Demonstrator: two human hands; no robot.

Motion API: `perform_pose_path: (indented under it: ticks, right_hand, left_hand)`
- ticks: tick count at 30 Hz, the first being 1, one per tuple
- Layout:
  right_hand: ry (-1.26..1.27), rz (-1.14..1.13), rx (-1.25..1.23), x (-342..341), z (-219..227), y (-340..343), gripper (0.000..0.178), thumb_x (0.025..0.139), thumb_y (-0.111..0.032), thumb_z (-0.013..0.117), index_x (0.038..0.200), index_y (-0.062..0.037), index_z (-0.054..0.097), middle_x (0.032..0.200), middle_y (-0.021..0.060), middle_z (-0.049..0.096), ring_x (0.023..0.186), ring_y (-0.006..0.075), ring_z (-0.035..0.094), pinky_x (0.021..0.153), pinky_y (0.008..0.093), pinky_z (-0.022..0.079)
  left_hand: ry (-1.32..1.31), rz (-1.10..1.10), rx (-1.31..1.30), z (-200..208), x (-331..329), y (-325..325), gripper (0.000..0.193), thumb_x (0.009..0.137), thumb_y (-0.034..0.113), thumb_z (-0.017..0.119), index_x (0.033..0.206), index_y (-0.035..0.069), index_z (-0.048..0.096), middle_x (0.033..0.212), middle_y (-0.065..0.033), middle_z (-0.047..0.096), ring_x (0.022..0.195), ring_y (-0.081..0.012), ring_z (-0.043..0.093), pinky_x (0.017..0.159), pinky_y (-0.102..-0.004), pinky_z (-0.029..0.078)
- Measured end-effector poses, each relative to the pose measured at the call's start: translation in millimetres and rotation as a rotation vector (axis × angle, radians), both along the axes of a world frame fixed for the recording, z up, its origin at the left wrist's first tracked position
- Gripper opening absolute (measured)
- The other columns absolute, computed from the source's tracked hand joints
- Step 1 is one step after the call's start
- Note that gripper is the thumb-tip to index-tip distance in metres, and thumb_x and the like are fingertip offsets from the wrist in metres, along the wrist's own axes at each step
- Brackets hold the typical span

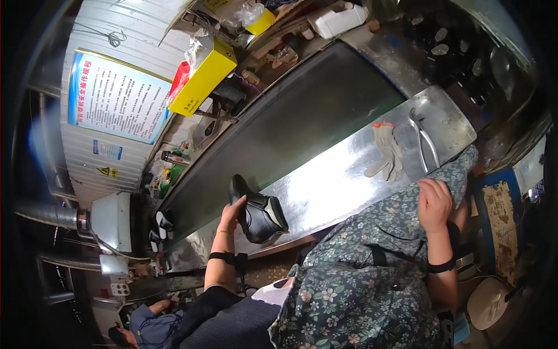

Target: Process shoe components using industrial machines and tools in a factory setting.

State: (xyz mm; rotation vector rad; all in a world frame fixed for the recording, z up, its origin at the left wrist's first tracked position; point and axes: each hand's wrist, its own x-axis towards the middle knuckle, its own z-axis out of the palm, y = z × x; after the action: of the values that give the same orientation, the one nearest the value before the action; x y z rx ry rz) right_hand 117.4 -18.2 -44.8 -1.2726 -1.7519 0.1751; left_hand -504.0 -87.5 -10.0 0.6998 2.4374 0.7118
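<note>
A black leather shoe (258,216) is in my left hand (233,210), over the near edge of the metal tabletop. My fingers are wrapped round one side of it, and a pale patch shows along its far side. My right hand (435,205) is held closed over the dark floral apron (372,250). Its fingers are curled in, so whatever they hold, if anything, is hidden. Beyond that hand, metal pincers (427,142) lie on the table beside a pale work glove (386,152) with an orange-red cuff edge.
A dark conveyor belt (290,116) runs behind the metal tabletop (325,189). More shoes (164,221) sit at its left end. A yellow box (203,75) and a white jug (338,21) stand on the far ledge. Another person (154,320) is at lower left.
</note>
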Motion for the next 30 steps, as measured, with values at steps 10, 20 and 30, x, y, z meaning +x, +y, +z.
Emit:
perform_pose_path:
  ticks: [10,20,30]
  right_hand:
    - [0.01,-0.053,0.056,7.1,-20.2,-19.5,0.018,0.075,-0.006,0.065,0.092,-0.0086,0.07,0.101,0.0043,0.069,0.099,0.0249,0.063,0.087,0.0364,0.051]
    - [0.075,-0.001,-0.065,6.3,-17.8,-27.9,0.016,0.078,-0.006,0.063,0.091,-0.0061,0.073,0.102,0.0073,0.07,0.1,0.027,0.062,0.09,0.0371,0.05]
    - [0.408,-0.135,-0.416,24.7,59.0,1.2,0.043,0.1,-0.035,0.06,0.128,-0.003,0.062,0.108,0.0156,0.073,0.097,0.0189,0.069,0.084,0.0326,0.054]
  left_hand:
    - [0.672,-0.71,-0.687,-12.0,-42.4,140.0,0.072,0.069,0.059,0.077,0.116,0.005,0.07,0.12,-0.0168,0.069,0.117,-0.0294,0.064,0.096,-0.0391,0.053]
    - [0.838,-1.431,-0.058,112.8,202.1,95.2,0.085,0.053,0.033,0.093,0.125,0.006,0.055,0.112,-0.0165,0.066,0.102,-0.0384,0.066,0.085,-0.0433,0.055]
    - [0.825,-2.309,1.014,146.2,347.9,47.7,0.033,0.078,0.016,0.071,0.109,0.024,0.069,0.116,0.0005,0.067,0.119,-0.0191,0.062,0.1,-0.0395,0.049]
